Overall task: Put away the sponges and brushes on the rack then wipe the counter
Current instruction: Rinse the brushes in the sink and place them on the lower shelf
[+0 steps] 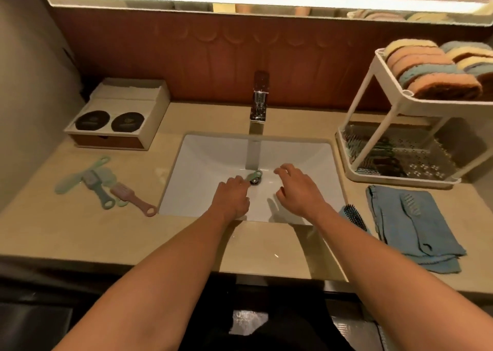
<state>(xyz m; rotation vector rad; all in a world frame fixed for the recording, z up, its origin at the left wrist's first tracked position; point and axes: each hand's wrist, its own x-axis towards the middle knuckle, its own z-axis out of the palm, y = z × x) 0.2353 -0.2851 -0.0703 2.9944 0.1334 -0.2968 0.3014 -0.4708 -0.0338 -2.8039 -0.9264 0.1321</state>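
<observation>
- Head view, item one: green brush [254, 176], in the sink [213, 158] basin at centre, its looped handle end lying over the drain, just below the tap [258, 105] at 12 o'clock.
- Handling, judged: light, stiff plastic, probably wet and slick; best taken across the broad body, or hooked through the loop.
- Left hand [232, 198]: fingers curled round the brush's near end, grasping it.
- Right hand [298, 190]: hovers over the basin at 3 o'clock of the brush, fingers loosely spread, holding nothing.
- Loose brushes [98, 182]: a green and pink cluster on the surface [53, 230] at 9 o'clock, overlapping, not yet racked.
- Black-bristled brush [354, 217]: at 4 o'clock, by the cloth's left edge.
- Blue cloth [416, 230]: folded and soft, at 4 o'clock, with a pale brush [410, 203] lying on it.
- Rack [394, 181]: two tiers, at 2 o'clock; sponges [432, 70] on edge in the upper tray, several brushes in the lower.
- Box [117, 115]: at 10 o'clock, holding two dark discs.
</observation>
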